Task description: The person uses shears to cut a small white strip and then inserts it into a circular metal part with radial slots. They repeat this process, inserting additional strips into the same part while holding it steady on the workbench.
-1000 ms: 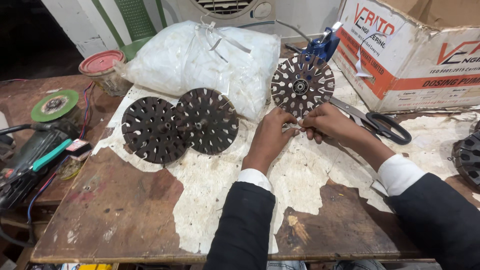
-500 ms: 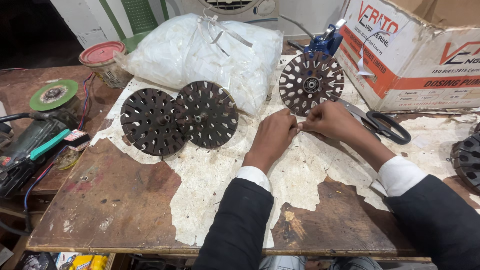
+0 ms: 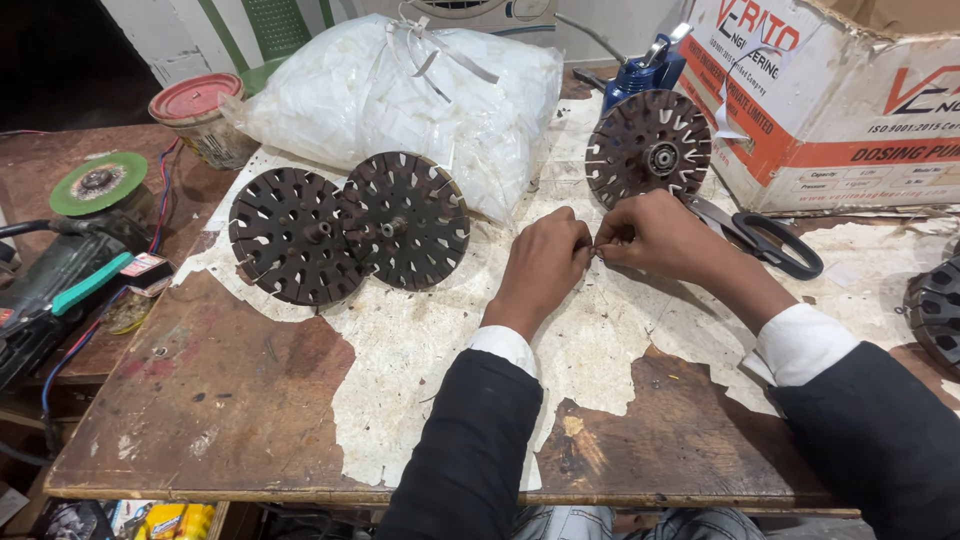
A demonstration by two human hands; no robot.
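Two hands pinch a tiny white slip together, just below a round, dark slotted metal motor core on a worn worktop.

The left hand (image 3: 543,258) and right hand (image 3: 655,235) meet fingertip to fingertip, both closed on a small white slip (image 3: 597,251), seemingly being folded; slotting it into the core (image 3: 648,147) would call for fine aim. A tied clear bag of white slips (image 3: 400,100) lies behind. A white-and-orange printed cardboard box (image 3: 850,100) stands far right, and black-handled scissors (image 3: 765,240) lie near.

A worn wooden bench (image 3: 200,420) with peeling white covering fills the view. Behind it stand a green chair (image 3: 275,35) and a pale wall (image 3: 150,25); the far left is dark.
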